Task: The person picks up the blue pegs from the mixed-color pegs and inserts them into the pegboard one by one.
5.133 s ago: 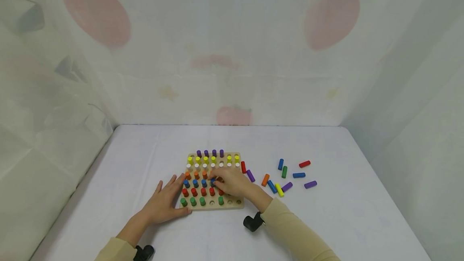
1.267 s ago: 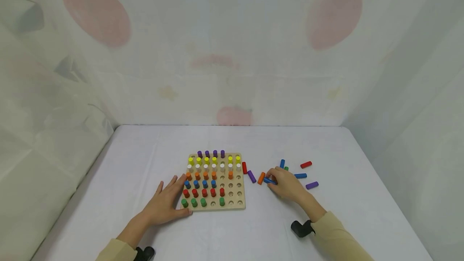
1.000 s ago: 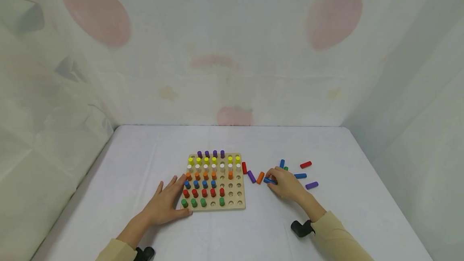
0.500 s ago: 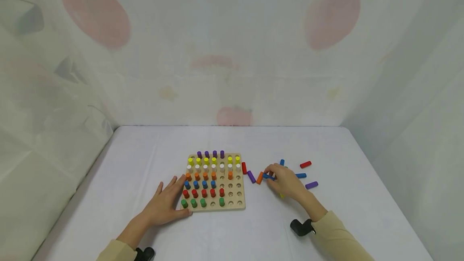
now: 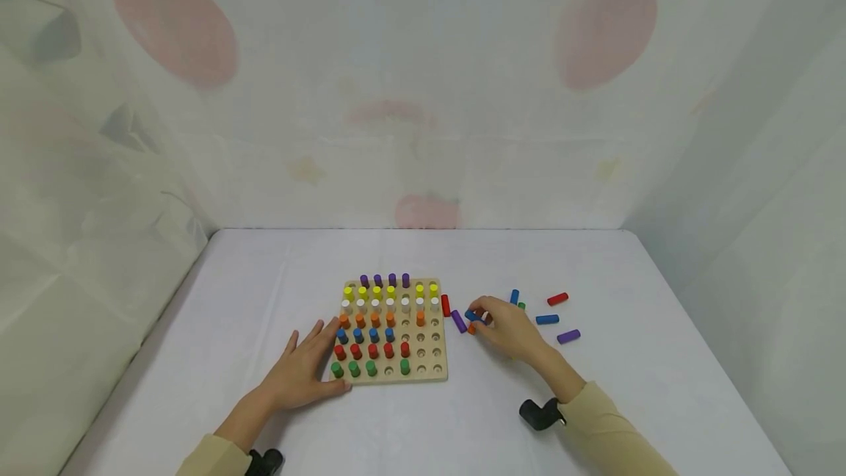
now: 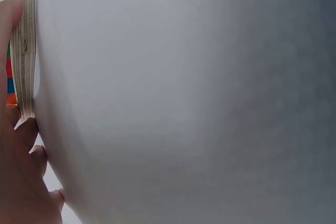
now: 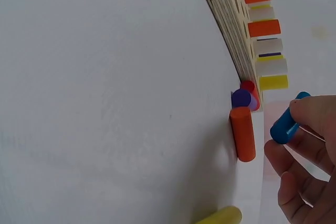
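Note:
In the head view, a wooden pegboard (image 5: 413,380) bears rows of upright coloured pegs, with several bare holes at its right side. My left hand (image 5: 300,372) rests against the board's left edge, fingers spread, thumb at the front corner. To the right of the board, my right hand (image 5: 510,330) pinches a blue peg (image 7: 285,125) between thumb and fingers, tilted and raised above the cloth. Below that hand lies an orange peg (image 7: 243,136), partly covered in the head view. A purple peg (image 5: 459,321) and a red peg (image 5: 446,305) lie beside the board's right edge.
Farther right lie a blue peg (image 5: 547,319), a red peg (image 5: 558,299) and a purple peg (image 5: 568,336). A second blue peg (image 5: 514,297) and a green peg (image 5: 521,306) are near my right hand. A yellow peg (image 7: 223,216) shows in the right wrist view.
My right hand went from the board to the loose pegs, took hold of a blue peg and has moved left with it. The orange peg shifted slightly left. My left hand stayed put.

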`<state>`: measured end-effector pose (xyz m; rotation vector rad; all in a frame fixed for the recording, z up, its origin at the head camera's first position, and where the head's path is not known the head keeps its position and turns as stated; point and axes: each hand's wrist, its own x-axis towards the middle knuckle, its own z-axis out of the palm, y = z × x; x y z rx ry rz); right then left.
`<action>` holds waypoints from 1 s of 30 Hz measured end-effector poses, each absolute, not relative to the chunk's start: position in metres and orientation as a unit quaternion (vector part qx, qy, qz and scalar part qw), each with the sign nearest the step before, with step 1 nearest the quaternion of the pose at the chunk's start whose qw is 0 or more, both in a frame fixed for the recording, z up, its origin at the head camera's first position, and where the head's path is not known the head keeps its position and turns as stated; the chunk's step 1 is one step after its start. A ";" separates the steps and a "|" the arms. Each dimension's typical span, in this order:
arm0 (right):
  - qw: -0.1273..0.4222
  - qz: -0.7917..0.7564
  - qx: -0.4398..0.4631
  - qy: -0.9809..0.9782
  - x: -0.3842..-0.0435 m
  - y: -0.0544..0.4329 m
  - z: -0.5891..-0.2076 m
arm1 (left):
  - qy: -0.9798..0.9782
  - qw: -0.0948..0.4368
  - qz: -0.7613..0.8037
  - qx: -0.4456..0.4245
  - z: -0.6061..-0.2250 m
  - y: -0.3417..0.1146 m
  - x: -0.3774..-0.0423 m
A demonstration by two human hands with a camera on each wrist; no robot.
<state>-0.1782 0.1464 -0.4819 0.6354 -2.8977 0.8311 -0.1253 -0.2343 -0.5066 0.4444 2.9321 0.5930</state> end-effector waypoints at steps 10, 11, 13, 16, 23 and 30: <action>0.019 0.302 0.221 -0.927 -0.178 0.134 -0.479 | 0.968 0.062 0.193 0.146 -0.504 -0.233 -0.125; 0.020 0.305 0.223 -0.925 -0.178 0.132 -0.478 | 0.968 0.062 0.193 0.147 -0.504 -0.233 -0.125; 0.021 0.311 0.229 -0.922 -0.178 0.130 -0.479 | 0.968 0.062 0.192 0.148 -0.504 -0.233 -0.125; 0.021 0.313 0.233 -0.920 -0.179 0.126 -0.480 | 0.969 0.062 0.191 0.147 -0.505 -0.233 -0.125; 0.021 0.314 0.250 -0.915 -0.180 0.117 -0.479 | 0.969 0.060 0.189 0.149 -0.506 -0.233 -0.125; 0.016 0.335 0.261 -0.905 -0.180 0.106 -0.477 | 0.969 0.056 0.192 0.146 -0.506 -0.233 -0.125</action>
